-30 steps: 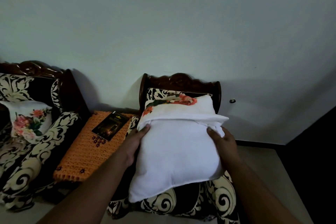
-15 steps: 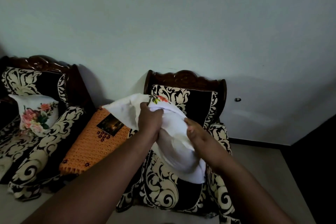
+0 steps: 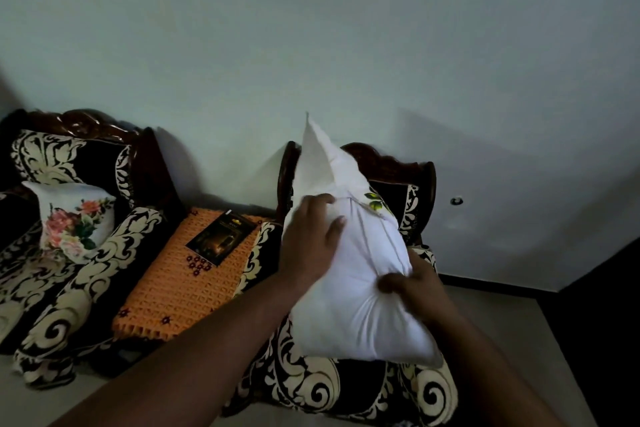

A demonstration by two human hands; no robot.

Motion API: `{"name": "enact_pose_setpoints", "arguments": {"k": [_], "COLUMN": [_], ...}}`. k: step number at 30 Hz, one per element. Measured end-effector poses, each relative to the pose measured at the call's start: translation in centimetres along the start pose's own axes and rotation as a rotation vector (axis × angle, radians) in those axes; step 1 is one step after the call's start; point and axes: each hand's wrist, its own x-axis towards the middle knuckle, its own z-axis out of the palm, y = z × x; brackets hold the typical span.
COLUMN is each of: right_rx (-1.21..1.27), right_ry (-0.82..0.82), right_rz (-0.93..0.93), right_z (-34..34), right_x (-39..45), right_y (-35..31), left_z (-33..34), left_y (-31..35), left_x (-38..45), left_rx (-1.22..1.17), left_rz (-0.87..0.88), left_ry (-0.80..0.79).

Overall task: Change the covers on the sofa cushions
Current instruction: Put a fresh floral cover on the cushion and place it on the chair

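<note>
A white cushion [image 3: 349, 315] in a white cover with a flower print stands tilted over the black-and-cream armchair [image 3: 311, 388], one corner pointing up. My left hand [image 3: 311, 239] lies flat against its upper left side, fingers spread on the cloth. My right hand [image 3: 412, 288] grips the cushion's right edge and bunches the fabric under its fingers. Only a bit of the print shows, near the top right. A second flowered cushion [image 3: 74, 218] leans in the armchair at the left.
An orange crocheted cloth [image 3: 180, 291] covers a small table between the two chairs, with a dark booklet [image 3: 221, 236] lying on it. A pale wall rises behind. Floor shows at the right, beside a dark area in the corner.
The cushion has been turned and stood up on its edge. My left hand went from gripping the cover to lying flat on it; my right hand shifted down to the right edge.
</note>
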Motion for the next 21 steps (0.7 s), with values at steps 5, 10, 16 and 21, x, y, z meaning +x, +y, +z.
{"name": "enact_pose_setpoints", "arguments": {"k": [5,10,16,21], "right_rx": [0.065,-0.084,-0.257,-0.320], "right_ry": [-0.123,-0.275,-0.131,0.194], "right_rz": [0.014,0.046,-0.046,-0.112], "right_z": [-1.2,-0.7,4.6,5.9], "right_x": [-0.2,-0.4,-1.5,-2.4], "right_y": [1.1,0.9,2.0,4.6], "left_z": [-0.7,0.5,3.0,1.7], "left_y": [-5.7,-4.5,-0.2,0.2], "left_x": [1.9,0.9,-1.7,-0.6], "left_rx": [0.185,0.136,0.197,0.237], "left_rz": [-0.005,-0.035,-0.056,0.080], "left_ry": [-0.105,-0.084,-0.057,-0.269]}}
